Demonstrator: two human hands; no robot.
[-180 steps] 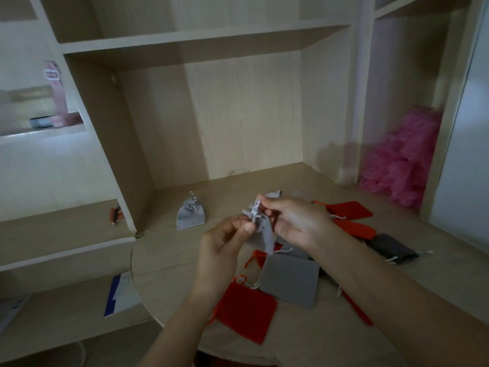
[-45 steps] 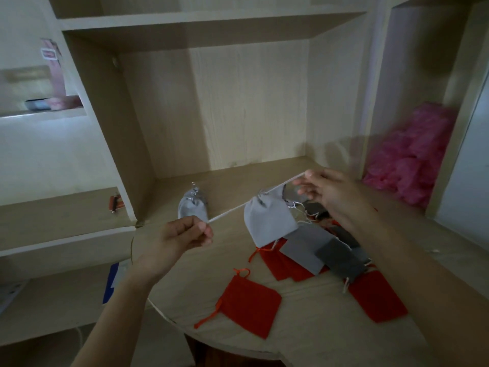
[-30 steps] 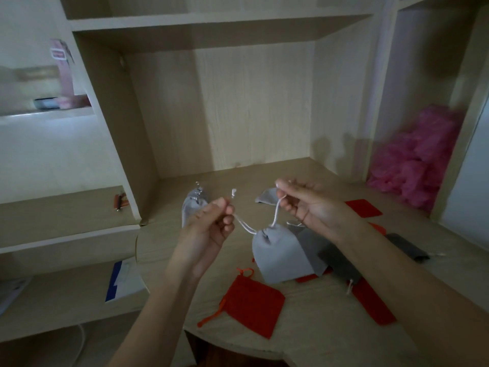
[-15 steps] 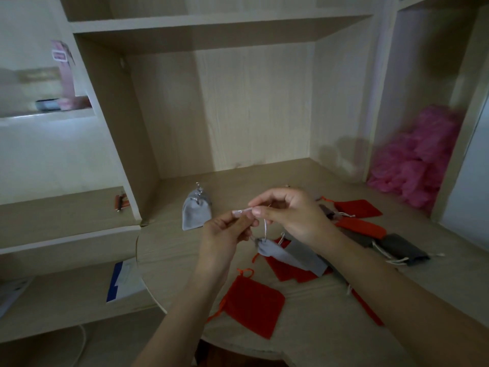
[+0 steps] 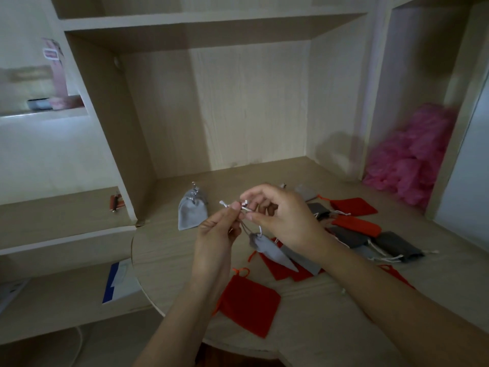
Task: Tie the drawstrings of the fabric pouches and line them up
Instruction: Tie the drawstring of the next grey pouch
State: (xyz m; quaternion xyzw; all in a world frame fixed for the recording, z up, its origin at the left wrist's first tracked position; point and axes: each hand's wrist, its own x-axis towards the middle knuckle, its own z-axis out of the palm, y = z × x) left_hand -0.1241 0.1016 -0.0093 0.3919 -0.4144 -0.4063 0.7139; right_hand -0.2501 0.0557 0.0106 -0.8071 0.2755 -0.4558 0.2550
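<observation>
On the left of the counter (image 5: 164,250) stands a light grey pouch (image 5: 192,214). Its top is pulled shut and tied. It looks done, so it is the start of your row.

Next is your left hand (image 5: 215,237). Its fingers (image 5: 232,209) are pressed together and pinch a pale string (image 5: 222,203) near its end.

Close to you, a red pouch (image 5: 250,304) lies flat at the front of the counter.

Under your hands a second grey pouch (image 5: 268,250) hangs in the air by its strings. Its top is bunched up tight.

Your right hand (image 5: 280,218) is just beside the left one. Its thumb and first finger pinch the other string, and its other fingers are curled. I cannot tell if your two hands touch at the tips.

I think you are tying pouch number two. The knot spot is too small to see, so I cannot tell if the strings are crossed yet. For the next move, loop one string round the other. Then pull both ends apart gently, so the pouch does not swing. After that, set it down beside the first grey one.

On the right lie more red pouches (image 5: 356,225) and some dark grey pouches (image 5: 397,246). They are flat, with loose strings, so there is a lot left to do.
</observation>
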